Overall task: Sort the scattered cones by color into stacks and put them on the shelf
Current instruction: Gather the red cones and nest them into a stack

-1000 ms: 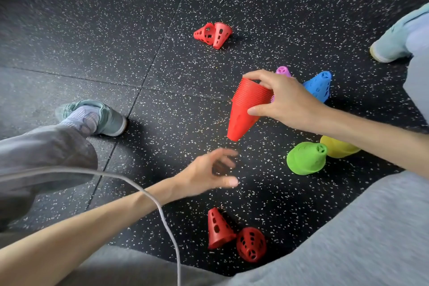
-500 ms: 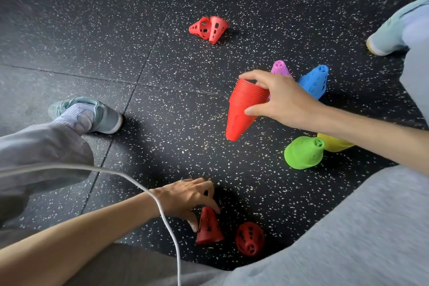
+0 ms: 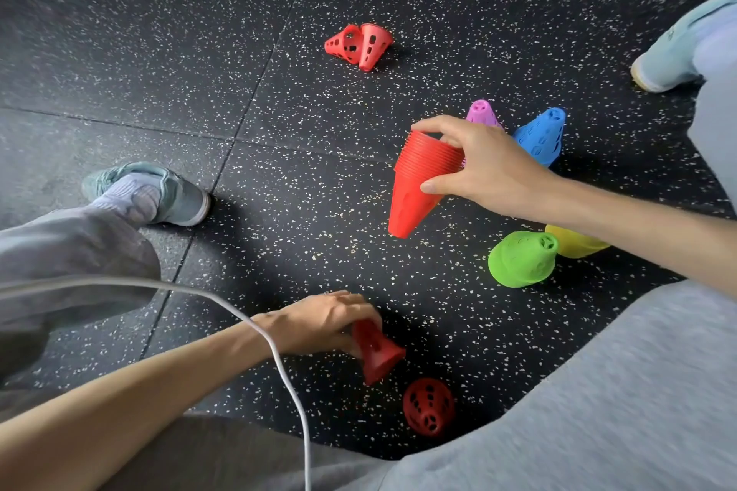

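My right hand (image 3: 484,167) holds a stack of red cones (image 3: 414,187) upside down, tip pointing at the floor, above the mat's middle. My left hand (image 3: 319,321) grips a single red cone (image 3: 377,355) by its narrow end, low near the floor. Another red cone (image 3: 428,407) lies on the floor just right of it, its tip facing me. Two more red cones (image 3: 359,46) lie on their sides farther away. Stacks in purple (image 3: 480,114), blue (image 3: 542,137), green (image 3: 520,259) and yellow (image 3: 572,243) stand beside my right arm.
The floor is black speckled rubber matting (image 3: 159,52). My left shoe (image 3: 151,191) and grey trouser leg are at the left, my right shoe (image 3: 674,52) at the far right. A white cable (image 3: 287,379) crosses my left forearm. No shelf is in view.
My left hand dropped from below the red stack to the floor and closed on the single red cone, tipping it off the floor. My right hand stayed nearly still.
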The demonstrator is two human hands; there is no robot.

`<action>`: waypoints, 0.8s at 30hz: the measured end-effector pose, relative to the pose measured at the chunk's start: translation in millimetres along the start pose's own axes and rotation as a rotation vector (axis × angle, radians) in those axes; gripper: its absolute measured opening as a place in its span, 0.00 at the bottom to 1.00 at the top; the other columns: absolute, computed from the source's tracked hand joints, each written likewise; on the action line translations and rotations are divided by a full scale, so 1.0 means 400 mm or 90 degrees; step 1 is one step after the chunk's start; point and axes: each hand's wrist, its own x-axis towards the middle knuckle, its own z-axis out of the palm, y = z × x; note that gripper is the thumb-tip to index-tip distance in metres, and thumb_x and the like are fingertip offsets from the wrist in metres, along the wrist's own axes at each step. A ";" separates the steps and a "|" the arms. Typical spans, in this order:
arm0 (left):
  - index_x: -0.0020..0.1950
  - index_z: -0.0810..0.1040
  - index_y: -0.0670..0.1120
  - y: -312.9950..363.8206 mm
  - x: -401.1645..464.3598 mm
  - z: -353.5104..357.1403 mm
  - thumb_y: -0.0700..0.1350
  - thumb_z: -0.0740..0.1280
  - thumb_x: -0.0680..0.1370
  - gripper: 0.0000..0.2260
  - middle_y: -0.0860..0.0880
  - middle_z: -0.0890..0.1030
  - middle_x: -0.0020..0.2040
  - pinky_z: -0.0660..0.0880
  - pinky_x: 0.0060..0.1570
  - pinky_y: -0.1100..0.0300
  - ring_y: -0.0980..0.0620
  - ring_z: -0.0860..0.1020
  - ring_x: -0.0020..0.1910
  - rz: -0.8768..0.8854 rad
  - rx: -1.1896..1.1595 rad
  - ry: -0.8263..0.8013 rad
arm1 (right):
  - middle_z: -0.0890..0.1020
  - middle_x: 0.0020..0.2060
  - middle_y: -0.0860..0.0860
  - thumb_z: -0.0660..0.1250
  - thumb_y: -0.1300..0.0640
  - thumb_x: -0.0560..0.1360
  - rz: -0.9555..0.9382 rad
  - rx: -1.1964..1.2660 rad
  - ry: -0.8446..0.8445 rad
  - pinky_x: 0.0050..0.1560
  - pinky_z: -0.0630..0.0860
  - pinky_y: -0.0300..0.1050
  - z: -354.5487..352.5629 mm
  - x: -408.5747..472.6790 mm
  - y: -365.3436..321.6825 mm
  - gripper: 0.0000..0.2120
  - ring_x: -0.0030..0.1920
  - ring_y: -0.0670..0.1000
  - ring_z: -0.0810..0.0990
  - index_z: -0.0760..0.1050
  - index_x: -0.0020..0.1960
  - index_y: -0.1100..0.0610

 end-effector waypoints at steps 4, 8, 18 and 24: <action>0.63 0.75 0.49 0.014 0.018 -0.042 0.49 0.74 0.78 0.16 0.55 0.82 0.53 0.74 0.51 0.63 0.63 0.78 0.49 -0.108 -0.241 0.200 | 0.80 0.66 0.49 0.78 0.55 0.73 0.000 -0.003 0.020 0.70 0.69 0.46 -0.002 0.001 0.000 0.34 0.71 0.49 0.74 0.69 0.75 0.49; 0.59 0.74 0.51 0.055 0.044 -0.089 0.62 0.68 0.76 0.19 0.52 0.83 0.47 0.76 0.47 0.53 0.53 0.80 0.44 -0.196 -0.441 0.390 | 0.79 0.56 0.45 0.78 0.54 0.72 0.001 -0.008 0.053 0.69 0.71 0.53 -0.004 0.003 0.005 0.33 0.67 0.50 0.75 0.71 0.74 0.49; 0.61 0.71 0.45 0.198 0.094 -0.168 0.53 0.64 0.84 0.13 0.45 0.85 0.51 0.76 0.41 0.62 0.48 0.84 0.42 -0.165 -0.626 0.515 | 0.80 0.59 0.46 0.78 0.55 0.73 -0.010 0.035 0.043 0.64 0.73 0.45 0.003 0.006 0.011 0.33 0.63 0.45 0.75 0.70 0.74 0.49; 0.60 0.71 0.42 0.233 0.092 -0.170 0.52 0.64 0.84 0.14 0.43 0.86 0.49 0.77 0.39 0.62 0.50 0.83 0.38 -0.191 -0.658 0.537 | 0.79 0.67 0.49 0.74 0.54 0.76 -0.012 0.093 -0.044 0.71 0.72 0.51 0.013 0.006 0.014 0.30 0.69 0.47 0.75 0.68 0.75 0.52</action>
